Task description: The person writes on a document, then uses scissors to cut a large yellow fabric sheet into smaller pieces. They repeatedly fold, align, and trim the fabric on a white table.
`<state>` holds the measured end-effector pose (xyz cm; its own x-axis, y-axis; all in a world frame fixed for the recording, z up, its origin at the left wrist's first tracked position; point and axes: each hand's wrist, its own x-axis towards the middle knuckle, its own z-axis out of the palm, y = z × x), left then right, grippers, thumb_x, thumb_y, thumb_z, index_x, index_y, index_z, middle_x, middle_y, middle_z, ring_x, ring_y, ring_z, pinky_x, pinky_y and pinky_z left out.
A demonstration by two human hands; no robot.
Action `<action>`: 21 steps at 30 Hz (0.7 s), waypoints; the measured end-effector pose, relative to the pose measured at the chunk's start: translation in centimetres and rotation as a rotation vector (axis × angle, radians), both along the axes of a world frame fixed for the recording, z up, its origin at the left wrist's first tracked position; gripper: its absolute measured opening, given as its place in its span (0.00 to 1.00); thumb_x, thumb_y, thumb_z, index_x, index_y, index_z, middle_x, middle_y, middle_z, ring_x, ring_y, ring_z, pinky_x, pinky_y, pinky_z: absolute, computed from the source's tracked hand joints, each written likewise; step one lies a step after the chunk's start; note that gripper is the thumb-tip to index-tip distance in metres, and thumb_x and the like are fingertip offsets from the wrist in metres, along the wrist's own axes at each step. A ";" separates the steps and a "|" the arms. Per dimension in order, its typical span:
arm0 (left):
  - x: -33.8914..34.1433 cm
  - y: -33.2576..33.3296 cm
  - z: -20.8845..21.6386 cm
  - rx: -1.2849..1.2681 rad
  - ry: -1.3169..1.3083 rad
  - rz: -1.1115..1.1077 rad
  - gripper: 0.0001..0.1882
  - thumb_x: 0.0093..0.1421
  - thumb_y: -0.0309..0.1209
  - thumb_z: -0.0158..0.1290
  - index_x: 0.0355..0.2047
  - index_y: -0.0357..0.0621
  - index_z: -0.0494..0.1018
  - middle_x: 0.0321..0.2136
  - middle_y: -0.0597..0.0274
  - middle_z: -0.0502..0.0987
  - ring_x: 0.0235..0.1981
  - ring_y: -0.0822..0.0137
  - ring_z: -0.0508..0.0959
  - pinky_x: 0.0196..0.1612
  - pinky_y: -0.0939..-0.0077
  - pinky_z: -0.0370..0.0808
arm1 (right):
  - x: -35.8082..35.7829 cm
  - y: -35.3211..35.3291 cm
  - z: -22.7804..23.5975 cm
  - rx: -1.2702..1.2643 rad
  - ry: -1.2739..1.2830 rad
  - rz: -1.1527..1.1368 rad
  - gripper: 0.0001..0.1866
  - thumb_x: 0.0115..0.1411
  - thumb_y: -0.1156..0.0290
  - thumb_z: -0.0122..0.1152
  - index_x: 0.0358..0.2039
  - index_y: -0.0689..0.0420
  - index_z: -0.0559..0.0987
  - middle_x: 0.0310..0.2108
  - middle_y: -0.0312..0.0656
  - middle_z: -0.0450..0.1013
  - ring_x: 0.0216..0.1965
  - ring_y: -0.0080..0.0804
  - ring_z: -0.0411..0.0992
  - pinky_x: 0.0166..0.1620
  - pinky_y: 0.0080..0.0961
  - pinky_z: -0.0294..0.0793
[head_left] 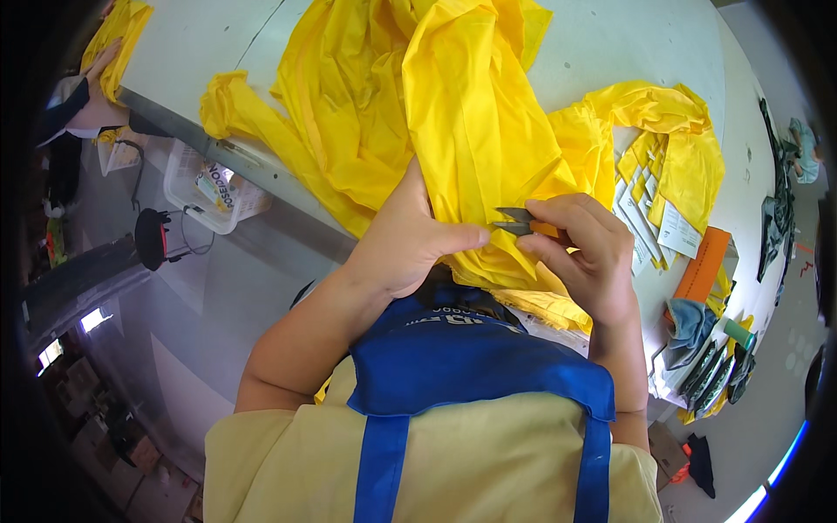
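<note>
A large yellow garment (475, 105) of thin, shiny fabric is bunched across the table in front of me and hangs over its near edge. My left hand (401, 240) is closed on a fold of it, the thumb pressed on top and the other fingers hidden under the cloth. In my right hand (586, 248) is a pair of small thread snips (514, 220), pinched between thumb and fingers. Their dark blades point left, slightly apart, just above the fabric near my left thumb. Whether a thread lies between the blades is too small to tell.
White paper tags (641, 218) on yellow pieces lie at the right, beside an orange box (703, 266) and a folded blue cloth (689, 324). A white plastic basket (235, 207) and a stool (151, 238) stand left of the table (610, 39). Another person's hand (105, 59) touches yellow fabric at upper left.
</note>
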<state>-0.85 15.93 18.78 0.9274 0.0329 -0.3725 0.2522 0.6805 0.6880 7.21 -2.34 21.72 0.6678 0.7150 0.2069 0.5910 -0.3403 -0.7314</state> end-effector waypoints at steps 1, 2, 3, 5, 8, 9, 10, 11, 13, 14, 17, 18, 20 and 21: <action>0.0 0.0 0.1 0.003 -0.003 -0.004 0.42 0.46 0.10 0.53 0.61 0.42 0.50 0.55 0.59 0.63 0.57 0.64 0.65 0.57 0.69 0.64 | 0.2 0.0 0.1 -0.012 -0.018 0.021 0.14 0.45 0.73 0.69 0.34 0.61 0.78 0.25 0.42 0.74 0.24 0.35 0.72 0.26 0.24 0.70; -0.1 0.1 0.2 0.005 -0.007 -0.008 0.42 0.46 0.10 0.53 0.61 0.41 0.49 0.55 0.58 0.62 0.57 0.64 0.65 0.58 0.70 0.64 | 0.3 -0.1 0.1 -0.024 -0.036 0.041 0.14 0.45 0.73 0.69 0.33 0.60 0.78 0.25 0.42 0.73 0.24 0.36 0.72 0.27 0.25 0.69; -0.1 0.0 0.2 0.006 -0.008 -0.006 0.42 0.46 0.10 0.53 0.61 0.41 0.50 0.55 0.58 0.62 0.57 0.64 0.65 0.58 0.70 0.63 | 0.3 0.0 0.1 -0.021 -0.036 0.047 0.14 0.45 0.72 0.69 0.33 0.60 0.78 0.25 0.42 0.73 0.24 0.37 0.72 0.27 0.26 0.69; -0.2 0.0 0.2 0.006 -0.007 -0.002 0.42 0.46 0.10 0.53 0.61 0.41 0.50 0.55 0.58 0.63 0.56 0.64 0.65 0.58 0.70 0.63 | 0.3 0.0 0.1 -0.017 -0.033 0.057 0.13 0.45 0.72 0.69 0.32 0.60 0.78 0.25 0.42 0.73 0.25 0.38 0.72 0.27 0.27 0.69; -0.2 0.1 0.2 0.022 -0.010 -0.014 0.41 0.47 0.10 0.53 0.60 0.40 0.51 0.54 0.58 0.63 0.56 0.64 0.65 0.58 0.71 0.63 | 0.5 0.1 0.3 -0.036 -0.052 0.082 0.11 0.46 0.73 0.68 0.30 0.60 0.78 0.25 0.42 0.73 0.25 0.38 0.72 0.27 0.27 0.69; -0.2 0.1 0.2 0.034 -0.012 -0.015 0.41 0.47 0.11 0.53 0.60 0.40 0.51 0.54 0.58 0.64 0.56 0.65 0.65 0.58 0.71 0.63 | 0.5 0.1 0.2 -0.028 -0.007 0.086 0.11 0.45 0.73 0.69 0.30 0.61 0.78 0.25 0.42 0.73 0.24 0.37 0.72 0.27 0.26 0.69; -0.2 0.1 0.2 0.046 -0.015 -0.016 0.40 0.47 0.11 0.53 0.60 0.39 0.51 0.54 0.58 0.64 0.56 0.65 0.65 0.57 0.71 0.63 | 0.6 0.1 0.1 -0.020 0.037 0.090 0.11 0.45 0.73 0.69 0.30 0.61 0.78 0.25 0.41 0.73 0.24 0.35 0.71 0.27 0.26 0.69; -0.2 0.1 0.1 0.058 -0.017 -0.018 0.40 0.47 0.11 0.53 0.60 0.39 0.51 0.54 0.58 0.64 0.56 0.65 0.65 0.57 0.71 0.64 | 0.6 0.1 0.1 -0.011 0.081 0.094 0.11 0.45 0.73 0.69 0.30 0.61 0.78 0.24 0.41 0.73 0.23 0.34 0.71 0.26 0.25 0.68; -0.2 0.0 0.0 0.040 -0.019 -0.010 0.40 0.47 0.11 0.54 0.60 0.39 0.52 0.54 0.58 0.65 0.56 0.65 0.66 0.57 0.71 0.64 | 0.4 0.0 0.3 0.034 0.189 0.001 0.11 0.45 0.74 0.69 0.31 0.62 0.79 0.24 0.40 0.73 0.22 0.29 0.70 0.25 0.23 0.68; -0.2 0.0 0.0 0.031 -0.020 -0.005 0.40 0.47 0.11 0.54 0.60 0.39 0.52 0.54 0.58 0.65 0.55 0.65 0.66 0.57 0.71 0.64 | 0.3 -0.1 0.3 0.057 0.243 -0.044 0.12 0.45 0.75 0.69 0.31 0.62 0.79 0.24 0.40 0.73 0.22 0.27 0.70 0.25 0.21 0.67; -0.3 -0.2 -0.1 0.104 -0.041 0.002 0.40 0.46 0.09 0.52 0.60 0.42 0.53 0.54 0.59 0.66 0.55 0.65 0.68 0.56 0.69 0.66 | 0.4 -0.2 0.6 -0.042 0.277 -0.043 0.13 0.44 0.75 0.70 0.32 0.62 0.79 0.24 0.38 0.73 0.20 0.22 0.67 0.24 0.18 0.65; -0.2 -0.1 0.0 0.099 -0.042 -0.002 0.40 0.46 0.10 0.52 0.60 0.41 0.53 0.54 0.59 0.66 0.55 0.65 0.67 0.56 0.70 0.65 | 0.4 -0.3 0.5 -0.055 0.274 -0.047 0.13 0.44 0.75 0.70 0.32 0.62 0.79 0.24 0.38 0.73 0.20 0.22 0.66 0.24 0.18 0.65; 0.0 0.0 0.3 0.089 -0.045 -0.009 0.40 0.46 0.12 0.53 0.59 0.40 0.52 0.53 0.58 0.65 0.56 0.65 0.66 0.57 0.71 0.64 | 0.5 -0.3 0.5 -0.080 0.267 -0.056 0.13 0.45 0.75 0.70 0.32 0.62 0.79 0.24 0.39 0.72 0.19 0.23 0.65 0.24 0.18 0.64; 0.0 -0.1 0.3 0.094 -0.047 -0.010 0.40 0.46 0.12 0.53 0.60 0.40 0.52 0.53 0.58 0.64 0.56 0.65 0.66 0.57 0.71 0.64 | 0.5 -0.3 0.4 -0.071 0.270 -0.054 0.13 0.45 0.75 0.70 0.32 0.62 0.79 0.23 0.39 0.72 0.19 0.23 0.64 0.24 0.18 0.64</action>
<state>-0.81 15.85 19.09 0.9442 0.0563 -0.3244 0.2246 0.6101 0.7598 7.75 -2.63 22.17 0.7294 0.6833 -0.0329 0.3578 -0.4221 -0.8329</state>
